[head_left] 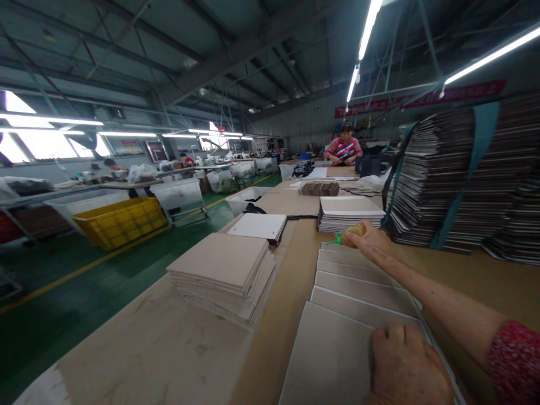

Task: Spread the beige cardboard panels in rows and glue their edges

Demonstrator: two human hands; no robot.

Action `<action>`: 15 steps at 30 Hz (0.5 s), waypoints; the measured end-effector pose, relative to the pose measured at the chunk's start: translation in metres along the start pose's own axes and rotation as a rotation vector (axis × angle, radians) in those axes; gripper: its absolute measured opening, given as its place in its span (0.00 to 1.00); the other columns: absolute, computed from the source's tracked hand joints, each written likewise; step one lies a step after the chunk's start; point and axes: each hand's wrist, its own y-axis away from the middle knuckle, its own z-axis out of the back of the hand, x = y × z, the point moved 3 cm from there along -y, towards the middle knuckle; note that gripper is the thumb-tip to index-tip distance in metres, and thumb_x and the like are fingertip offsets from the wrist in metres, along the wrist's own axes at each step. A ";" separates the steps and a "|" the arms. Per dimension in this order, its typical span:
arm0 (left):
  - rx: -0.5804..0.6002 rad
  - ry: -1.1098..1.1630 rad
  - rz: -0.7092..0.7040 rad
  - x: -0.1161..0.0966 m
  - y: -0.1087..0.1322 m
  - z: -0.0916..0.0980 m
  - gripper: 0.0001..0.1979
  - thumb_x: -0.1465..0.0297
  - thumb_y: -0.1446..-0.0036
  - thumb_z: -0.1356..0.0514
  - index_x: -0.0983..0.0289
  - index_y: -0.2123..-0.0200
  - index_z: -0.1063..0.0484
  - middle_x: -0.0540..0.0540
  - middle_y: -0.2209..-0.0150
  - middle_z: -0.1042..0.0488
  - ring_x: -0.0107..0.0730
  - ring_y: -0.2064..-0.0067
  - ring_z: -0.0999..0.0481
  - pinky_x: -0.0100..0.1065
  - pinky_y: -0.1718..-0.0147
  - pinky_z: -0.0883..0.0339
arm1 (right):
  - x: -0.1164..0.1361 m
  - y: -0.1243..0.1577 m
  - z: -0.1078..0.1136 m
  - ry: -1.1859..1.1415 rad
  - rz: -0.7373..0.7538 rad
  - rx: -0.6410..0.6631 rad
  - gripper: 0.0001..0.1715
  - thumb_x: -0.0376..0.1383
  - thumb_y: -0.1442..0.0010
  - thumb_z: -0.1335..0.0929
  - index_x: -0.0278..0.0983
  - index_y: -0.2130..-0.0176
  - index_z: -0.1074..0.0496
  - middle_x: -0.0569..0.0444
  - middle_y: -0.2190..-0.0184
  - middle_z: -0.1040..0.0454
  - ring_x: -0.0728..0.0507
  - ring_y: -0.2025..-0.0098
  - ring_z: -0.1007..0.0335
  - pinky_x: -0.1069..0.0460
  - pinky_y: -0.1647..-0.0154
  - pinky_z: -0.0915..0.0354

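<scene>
My right hand (371,242) reaches forward and is closed around a small squeeze bottle (355,229) of yellowish stuff. The bottle's green nozzle (335,240) points left, over the far end of a row of overlapping boards (343,279). These grey-beige boards have pale edges and fan out toward me. On the nearest board (329,354) rests my left hand (407,365), its fingers bent and together; their tips are hidden, and I cannot make out what they hold, if anything.
Left of the row stands a stack of beige boards (223,261), with a white-topped stack (257,226) behind it. Another stack (350,211) lies beyond the bottle. Tall strapped bundles (434,174) rise at the right. A person (343,147) sits at the table's far end.
</scene>
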 end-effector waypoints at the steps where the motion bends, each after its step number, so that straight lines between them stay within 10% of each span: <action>1: -0.004 0.011 0.009 0.000 -0.001 -0.002 0.20 0.65 0.31 0.53 0.74 0.50 0.29 0.66 0.50 0.30 0.53 0.50 0.31 0.52 0.60 0.29 | 0.001 -0.001 -0.001 0.018 -0.003 0.008 0.30 0.58 0.39 0.35 0.37 0.51 0.30 0.53 0.66 0.28 0.44 0.66 0.32 0.47 0.61 0.36; 15: -0.018 0.053 0.058 0.001 -0.002 -0.006 0.21 0.69 0.30 0.58 0.73 0.49 0.30 0.67 0.50 0.30 0.53 0.50 0.31 0.52 0.59 0.31 | 0.011 -0.010 -0.008 0.159 0.019 0.095 0.28 0.56 0.36 0.36 0.35 0.52 0.30 0.54 0.66 0.29 0.45 0.66 0.32 0.47 0.61 0.35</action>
